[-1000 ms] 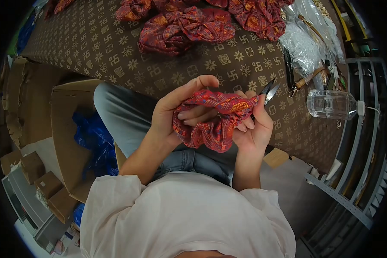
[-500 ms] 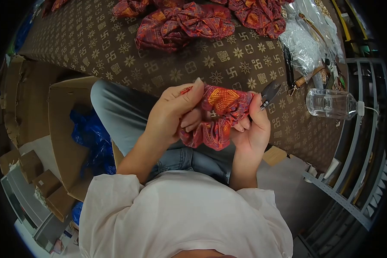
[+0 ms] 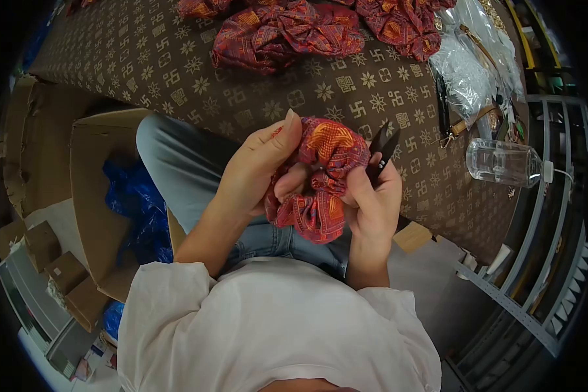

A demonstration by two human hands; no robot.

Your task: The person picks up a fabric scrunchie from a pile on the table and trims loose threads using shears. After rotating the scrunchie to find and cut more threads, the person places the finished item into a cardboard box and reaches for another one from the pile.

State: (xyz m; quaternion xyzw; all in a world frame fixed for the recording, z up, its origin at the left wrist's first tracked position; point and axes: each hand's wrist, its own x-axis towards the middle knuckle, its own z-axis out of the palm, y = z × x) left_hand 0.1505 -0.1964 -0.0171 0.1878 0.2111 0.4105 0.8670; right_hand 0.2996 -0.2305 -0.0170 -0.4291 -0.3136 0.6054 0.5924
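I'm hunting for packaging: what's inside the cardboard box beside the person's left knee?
Crumpled blue plastic shows inside the cardboard box; anything beneath that plastic is covered.

- My left hand (image 3: 258,163) could pass forward over the cloth (image 3: 242,98) to the scrunchies (image 3: 287,39).
- Leftward, my knee (image 3: 160,147) and the box (image 3: 98,209) block it.
- Between the snips (image 3: 387,142) in my right hand (image 3: 375,202) and the bottle (image 3: 502,161) I have room.
- Beyond the bottle, the rack (image 3: 543,238) bars me.

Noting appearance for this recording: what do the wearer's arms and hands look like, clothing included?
The left sleeve and right sleeve are plain, loose and whitish, leaving the forearms bare. The left hand and right hand are gloveless; no watch or bracelet shows.
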